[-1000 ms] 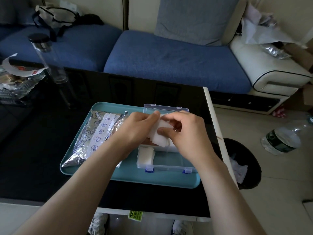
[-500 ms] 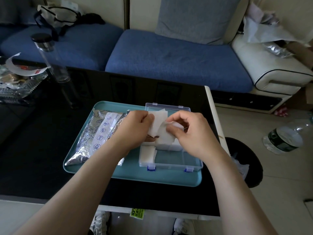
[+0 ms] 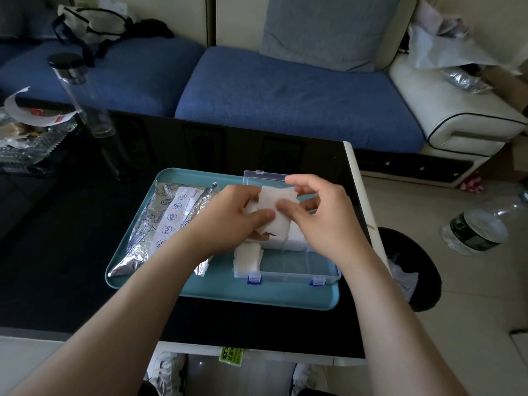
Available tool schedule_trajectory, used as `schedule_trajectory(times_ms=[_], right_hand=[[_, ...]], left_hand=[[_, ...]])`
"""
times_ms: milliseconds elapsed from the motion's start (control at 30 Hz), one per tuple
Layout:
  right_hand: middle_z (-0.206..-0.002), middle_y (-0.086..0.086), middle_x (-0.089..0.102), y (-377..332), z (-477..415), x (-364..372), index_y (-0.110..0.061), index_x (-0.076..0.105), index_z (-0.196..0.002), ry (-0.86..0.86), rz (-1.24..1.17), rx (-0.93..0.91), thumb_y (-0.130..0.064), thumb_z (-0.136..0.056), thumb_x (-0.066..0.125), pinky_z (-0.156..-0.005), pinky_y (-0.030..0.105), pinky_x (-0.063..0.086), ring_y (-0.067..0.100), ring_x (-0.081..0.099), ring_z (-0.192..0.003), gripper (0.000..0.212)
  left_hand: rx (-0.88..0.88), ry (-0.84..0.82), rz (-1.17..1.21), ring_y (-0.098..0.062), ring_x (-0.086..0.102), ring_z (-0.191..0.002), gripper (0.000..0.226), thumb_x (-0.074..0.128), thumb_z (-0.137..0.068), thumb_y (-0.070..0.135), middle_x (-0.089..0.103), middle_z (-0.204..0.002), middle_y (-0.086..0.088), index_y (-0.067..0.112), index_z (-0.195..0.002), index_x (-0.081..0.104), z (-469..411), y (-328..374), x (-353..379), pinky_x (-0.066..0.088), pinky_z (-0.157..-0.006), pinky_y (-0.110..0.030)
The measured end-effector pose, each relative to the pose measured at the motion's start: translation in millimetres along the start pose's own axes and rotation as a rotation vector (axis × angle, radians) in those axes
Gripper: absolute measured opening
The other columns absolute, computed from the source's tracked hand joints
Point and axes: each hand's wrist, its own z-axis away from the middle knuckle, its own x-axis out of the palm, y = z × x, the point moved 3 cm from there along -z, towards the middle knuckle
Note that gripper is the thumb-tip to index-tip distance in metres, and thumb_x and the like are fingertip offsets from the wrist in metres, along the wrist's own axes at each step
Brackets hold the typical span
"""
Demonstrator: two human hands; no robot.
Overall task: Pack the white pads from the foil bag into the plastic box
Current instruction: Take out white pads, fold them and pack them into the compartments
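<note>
Above the clear plastic box (image 3: pixel 323 274), both hands hold a small stack of white pads (image 3: pixel 278 197). My left hand (image 3: pixel 231 218) grips the stack from the left with its thumb on top. My right hand (image 3: pixel 323 215) pinches the top pad at its right side. The box stands open on the right half of a teal tray (image 3: pixel 257 295), its lid (image 3: pixel 265 177) tipped back. One pad (image 3: pixel 247 254) lies in the box's front left corner and more pads (image 3: pixel 297 238) lie under my hands. The foil bag (image 3: pixel 160 221) lies on the tray's left half.
The tray sits on a black glossy table (image 3: pixel 57 252) whose right edge is close to the box. A tall clear bottle (image 3: pixel 83 95) and wrappers (image 3: pixel 25 130) stand at the table's far left. A black bin (image 3: pixel 411 270) is on the floor to the right. A blue sofa is behind.
My hands have lifted the pads slightly and my right fingers have shifted along the top pad, peeling it apart from the stack; the view has drifted a little.
</note>
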Motion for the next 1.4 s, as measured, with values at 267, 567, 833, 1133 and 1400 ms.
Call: schedule_trajectory(times_ms=[267,567,833,1133,1400], right_hand=[[-0.088,-0.006,0.079,-1.8,0.5,-5.2,-0.02,0.081,-0.107,-0.014,-0.228,0.13,-0.014,-0.101,0.068,-0.069,0.016,0.055,0.007,0.075,-0.081,0.015],[-0.089,0.004,0.081,-6.0,1.7,-10.4,-0.02,0.081,-0.104,0.15,-0.515,0.294,-0.013,-0.101,0.068,-0.079,0.031,0.063,0.017,0.079,-0.086,0.015],[-0.086,0.009,0.081,-8.8,1.1,-9.2,-0.012,0.079,-0.107,0.379,-0.676,0.333,-0.008,-0.099,0.067,-0.064,0.024,0.058,0.017,0.079,-0.076,0.015],[-0.077,-0.003,0.077,-15.1,4.9,12.8,-0.019,0.078,-0.094,0.387,-0.266,0.255,-0.011,-0.094,0.071,-0.068,0.039,0.067,0.012,0.077,-0.067,0.01],[-0.091,-0.007,0.071,-18.3,1.6,23.0,-0.015,0.074,-0.104,0.213,-0.04,0.176,-0.026,-0.101,0.062,-0.056,0.006,0.044,0.001,0.063,-0.074,0.016]], left_hand=[[-0.064,0.1,-0.025,-0.023,0.08,-0.078,0.012,0.071,-0.099,0.014,0.078,-0.096,-0.013,0.003,-0.103,0.071,-3.4,-5.3,-0.9,0.067,-0.074,-0.043],[-0.15,0.103,0.179,-0.028,0.08,-0.082,0.024,0.068,-0.102,0.017,0.077,-0.093,-0.023,-0.006,-0.099,0.07,0.1,-3.8,2.6,0.067,-0.077,-0.045],[-0.166,0.285,0.302,-0.03,0.08,-0.081,0.023,0.069,-0.102,0.02,0.073,-0.109,-0.025,-0.002,-0.108,0.07,-4.8,-6.7,0.4,0.066,-0.071,-0.037],[-0.194,0.244,0.467,-0.031,0.079,-0.093,0.022,0.068,-0.1,0.023,0.078,-0.105,-0.019,0.005,-0.109,0.076,-4.0,5.6,11.8,0.065,-0.083,-0.045],[-0.072,0.309,0.172,-0.006,0.072,-0.062,0.014,0.065,-0.102,0.016,0.072,-0.073,-0.003,0.009,-0.094,0.074,-1.2,9.7,6.8,0.064,-0.063,-0.032]])
